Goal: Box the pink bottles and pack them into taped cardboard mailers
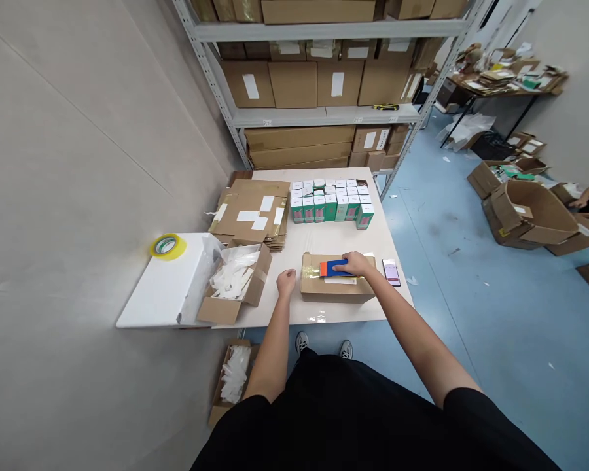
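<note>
A closed cardboard box (336, 294) lies on the table in front of me, with shiny tape along its top at the left end. My right hand (357, 263) grips a blue tool with an orange end (334, 268), which rests on or just above the box top; its exact kind is not clear. Just left of the box is my left hand (286, 281), fingers curled closed and apart from the cardboard. Whatever it may hold is hidden. Right of the box lies a phone (391, 273) with its screen lit.
Rows of small green-and-white boxes (330, 208) stand at the table's back. Flattened cardboard (248, 208) is stacked left, near an open carton of white scraps (233, 281) and a yellow tape roll (167, 246). Shelving (324, 118) rises behind. A person's arm (585, 195) shows far right.
</note>
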Demonstrator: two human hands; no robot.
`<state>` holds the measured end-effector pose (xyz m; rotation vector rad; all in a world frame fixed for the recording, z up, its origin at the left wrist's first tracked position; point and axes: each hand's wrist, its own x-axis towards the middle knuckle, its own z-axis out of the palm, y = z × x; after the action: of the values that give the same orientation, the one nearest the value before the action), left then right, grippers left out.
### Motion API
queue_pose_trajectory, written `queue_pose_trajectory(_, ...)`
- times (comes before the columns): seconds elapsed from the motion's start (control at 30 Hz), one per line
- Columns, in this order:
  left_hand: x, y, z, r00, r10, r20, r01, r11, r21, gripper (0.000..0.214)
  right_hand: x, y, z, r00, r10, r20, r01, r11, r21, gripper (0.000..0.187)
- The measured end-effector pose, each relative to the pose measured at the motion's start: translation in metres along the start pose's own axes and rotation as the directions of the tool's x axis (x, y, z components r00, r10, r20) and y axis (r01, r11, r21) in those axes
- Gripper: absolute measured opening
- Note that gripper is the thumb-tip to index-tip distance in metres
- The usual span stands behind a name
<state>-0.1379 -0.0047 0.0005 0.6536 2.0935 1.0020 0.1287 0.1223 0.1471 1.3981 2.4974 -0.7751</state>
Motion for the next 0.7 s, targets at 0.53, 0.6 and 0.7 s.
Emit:
queue_pose_trajectory(0.53,-0.038,0.045,0.042,0.989,0.091,0.12,-0.128,0.928,0.351,0.038,-0.002,0.021,-0.015,0.991,0.108,0.083,-0.1,0.99,-0.098,0.059)
queue_pose_trajectory(0.6,-0.04,0.048,0.049,0.991,0.083,0.102,-0.113,0.934,0.339,0.037,-0.013,0.047,-0.02,0.987,0.143,0.067,-0.135,0.985,-0.111,0.057)
queue_pose_trajectory(0.7,-0.041,0.05,0.054,0.992,0.082,0.099,-0.112,0.928,0.354,0.036,-0.035,0.098,-0.032,0.975,0.215,0.058,-0.208,0.972,-0.109,0.053)
